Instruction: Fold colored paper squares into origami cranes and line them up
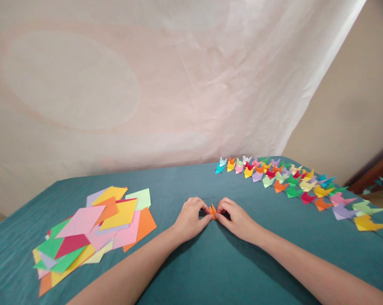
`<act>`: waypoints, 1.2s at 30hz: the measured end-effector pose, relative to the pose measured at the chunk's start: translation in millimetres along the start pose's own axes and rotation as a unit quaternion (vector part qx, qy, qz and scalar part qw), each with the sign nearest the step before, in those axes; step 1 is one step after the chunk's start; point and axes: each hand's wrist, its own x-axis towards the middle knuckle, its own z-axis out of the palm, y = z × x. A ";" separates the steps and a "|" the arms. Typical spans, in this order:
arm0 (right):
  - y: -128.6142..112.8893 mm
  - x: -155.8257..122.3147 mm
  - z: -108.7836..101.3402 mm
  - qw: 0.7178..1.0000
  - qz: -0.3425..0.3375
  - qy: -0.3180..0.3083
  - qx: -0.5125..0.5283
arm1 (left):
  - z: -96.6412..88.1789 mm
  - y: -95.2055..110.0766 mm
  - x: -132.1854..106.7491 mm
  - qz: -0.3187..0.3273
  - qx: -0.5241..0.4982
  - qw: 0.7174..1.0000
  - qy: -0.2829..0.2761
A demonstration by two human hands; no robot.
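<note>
A small piece of folded orange origami paper [213,211] is held between my two hands, low over the middle of the cloth. My left hand [191,216] pinches its left side between thumb and fingers. On the opposite side, the thumb and fingertips of my right hand [237,218] grip the paper too. A narrow point of the paper sticks up between the fingertips; the rest is partly covered by them.
Loose coloured paper squares [83,222] lie in an overlapping heap on the left. Rows of folded paper birds [293,191] stand at the right and back right. A dark green cloth [191,271] covers the table, with a pale hanging sheet [191,84] behind it.
</note>
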 end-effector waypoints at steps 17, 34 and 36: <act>-3.8 1.7 0.0 1.000 0.026 -0.011 -0.014 | -17.5 25.4 -9.1 0.093 0.106 0.988 -0.064; -1.0 0.5 1.6 1.000 0.020 -0.003 -0.012 | -9.7 37.0 -30.3 0.106 0.267 0.954 -0.085; -1.4 0.6 1.5 1.000 0.022 -0.004 -0.013 | -8.7 36.6 -30.3 0.110 0.274 0.952 -0.085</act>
